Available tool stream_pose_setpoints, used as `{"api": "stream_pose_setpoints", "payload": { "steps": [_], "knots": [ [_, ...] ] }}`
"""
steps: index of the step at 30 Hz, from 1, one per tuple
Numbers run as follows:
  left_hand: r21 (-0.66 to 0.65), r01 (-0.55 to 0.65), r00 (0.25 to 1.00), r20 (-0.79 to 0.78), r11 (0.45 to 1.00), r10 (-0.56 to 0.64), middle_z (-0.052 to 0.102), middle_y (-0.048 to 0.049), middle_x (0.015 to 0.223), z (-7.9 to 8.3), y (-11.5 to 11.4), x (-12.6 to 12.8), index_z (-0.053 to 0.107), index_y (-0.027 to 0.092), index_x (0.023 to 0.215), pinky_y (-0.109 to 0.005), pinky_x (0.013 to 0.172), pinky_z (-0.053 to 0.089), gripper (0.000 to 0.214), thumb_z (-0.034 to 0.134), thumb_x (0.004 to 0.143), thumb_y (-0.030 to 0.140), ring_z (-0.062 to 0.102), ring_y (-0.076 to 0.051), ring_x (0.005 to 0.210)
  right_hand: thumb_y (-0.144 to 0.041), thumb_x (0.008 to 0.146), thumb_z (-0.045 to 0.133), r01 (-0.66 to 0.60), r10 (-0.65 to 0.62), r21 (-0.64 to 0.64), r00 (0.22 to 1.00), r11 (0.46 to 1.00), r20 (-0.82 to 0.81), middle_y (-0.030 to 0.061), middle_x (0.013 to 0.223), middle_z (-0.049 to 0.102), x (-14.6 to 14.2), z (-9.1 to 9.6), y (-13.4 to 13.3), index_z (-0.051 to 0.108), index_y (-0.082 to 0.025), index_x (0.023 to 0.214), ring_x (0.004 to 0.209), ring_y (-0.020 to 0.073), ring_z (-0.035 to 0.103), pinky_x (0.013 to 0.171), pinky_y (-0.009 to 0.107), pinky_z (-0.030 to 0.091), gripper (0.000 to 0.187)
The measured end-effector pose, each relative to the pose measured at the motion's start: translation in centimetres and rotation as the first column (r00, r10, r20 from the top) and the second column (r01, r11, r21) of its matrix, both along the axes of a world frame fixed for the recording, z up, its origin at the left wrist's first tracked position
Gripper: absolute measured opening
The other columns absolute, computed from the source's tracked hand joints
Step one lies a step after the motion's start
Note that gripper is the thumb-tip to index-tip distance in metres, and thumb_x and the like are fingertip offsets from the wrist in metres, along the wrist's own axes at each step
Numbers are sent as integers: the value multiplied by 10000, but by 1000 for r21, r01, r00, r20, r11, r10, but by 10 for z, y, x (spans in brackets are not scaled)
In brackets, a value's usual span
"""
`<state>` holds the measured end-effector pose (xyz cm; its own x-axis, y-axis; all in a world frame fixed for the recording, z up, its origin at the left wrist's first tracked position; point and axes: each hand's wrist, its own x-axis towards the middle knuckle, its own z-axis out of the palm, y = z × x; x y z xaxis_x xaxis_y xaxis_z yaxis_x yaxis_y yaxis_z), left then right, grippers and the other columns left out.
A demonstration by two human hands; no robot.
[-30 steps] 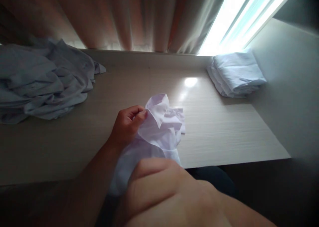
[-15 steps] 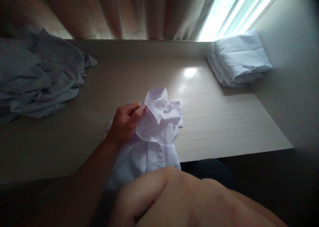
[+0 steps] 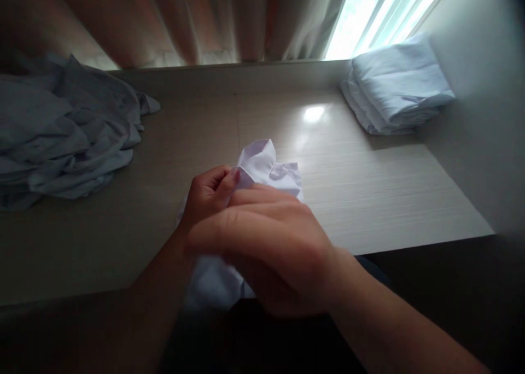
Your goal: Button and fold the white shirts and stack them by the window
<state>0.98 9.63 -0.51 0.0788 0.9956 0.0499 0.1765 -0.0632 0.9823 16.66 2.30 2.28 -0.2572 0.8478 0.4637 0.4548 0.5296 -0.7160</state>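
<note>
A white collared shirt (image 3: 262, 161) lies bunched at the front of the table, its lower part hanging over the edge toward me. The thumb and fingers of my left hand (image 3: 211, 193) pinch its cloth just left of the collar. My right hand (image 3: 266, 243), slightly blurred, is over the middle of the shirt with its fingers stretched to the left and apart. Nothing shows in it. It covers the shirt front and part of the left wrist; whether it touches the cloth I cannot tell.
A loose heap of white cloth (image 3: 69, 128) rests on the left of the pale wooden table (image 3: 336, 188). At the back right, a stack of folded white cloth (image 3: 402, 89) sits beside the wall (image 3: 476, 111). Brown curtains (image 3: 213, 18) hang behind, next to a bright window.
My right hand has moved forward, away from close to the camera, and now covers the shirt front. The left hand keeps its pinch beside the collar. The view has tilted slightly.
</note>
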Motion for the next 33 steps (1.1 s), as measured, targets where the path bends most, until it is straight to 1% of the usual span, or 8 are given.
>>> {"api": "stream_pose_setpoints", "payload": {
  "steps": [5, 9, 14, 18, 21, 24, 28, 33],
  "knots": [
    [69, -31, 998, 64, 997, 26, 522, 13, 653, -1, -1, -2, 604, 170, 681, -235, 539, 342, 298, 662, 864, 399, 440, -109, 616, -221, 875, 653, -1, 1, 36, 1000, 999, 3, 37, 966, 593, 7, 1, 49, 671, -282, 1068, 952, 199, 593, 809, 339, 507, 203],
    [42, -21, 997, 69, 999, 18, 474, 28, 600, 0, -5, -4, 613, 175, 687, -232, 514, 306, 288, 658, 868, 394, 395, -95, 550, -185, 918, 588, 37, -37, 46, 999, 998, 0, 38, 966, 595, 0, -7, 64, 661, -252, 1041, 916, 179, 591, 806, 331, 497, 158],
    [71, 2, 995, 104, 997, -9, 533, 24, 637, 1, -7, -6, 640, 178, 736, -225, 533, 336, 188, 644, 860, 319, 432, -100, 572, -161, 906, 593, 122, -121, 58, 993, 991, -15, 41, 986, 588, -3, -11, 66, 635, -218, 986, 884, 169, 577, 812, 339, 490, 107],
    [118, -30, 995, 96, 993, 19, 499, 29, 615, 1, -6, -6, 619, 169, 676, -226, 538, 343, 225, 633, 861, 297, 419, -98, 570, -188, 894, 629, 127, -127, 19, 992, 992, 1, 34, 928, 596, -3, -9, 66, 639, -211, 908, 865, 171, 574, 801, 337, 486, 29],
    [131, -61, 992, 115, 990, 46, 467, 32, 606, 0, -5, -5, 587, 167, 638, -224, 533, 340, 266, 620, 871, 292, 406, -95, 567, -191, 899, 633, 117, -117, -6, 993, 993, -8, 31, 929, 621, -5, -11, 65, 668, -216, 966, 854, 166, 586, 806, 335, 488, 79],
    [129, -88, 987, 145, 988, 69, 497, 29, 643, -2, -4, -3, 600, 171, 679, -216, 557, 362, 232, 620, 874, 296, 437, -98, 597, -197, 896, 647, 124, -125, -14, 992, 992, -13, 32, 946, 643, -7, -15, 64, 690, -226, 1032, 854, 167, 601, 813, 340, 491, 145],
    [106, -122, 976, 195, 987, 100, 580, 18, 729, -2, -4, -2, 635, 177, 778, -208, 606, 405, 131, 647, 847, 288, 510, -108, 660, -199, 887, 662, 128, -129, -29, 991, 991, -36, 34, 938, 664, -10, -19, 63, 711, -233, 1025, 859, 173, 616, 810, 342, 496, 150],
    [59, -110, 979, 182, 992, 97, 608, 2, 723, 0, -4, -3, 659, 164, 759, -213, 591, 409, 184, 641, 848, 323, 524, -119, 657, -142, 880, 650, 119, -123, -53, 988, 992, -89, 25, 924, 674, -11, -21, 63, 727, -231, 1010, 861, 163, 629, 799, 326, 496, 175]
  ]
}}
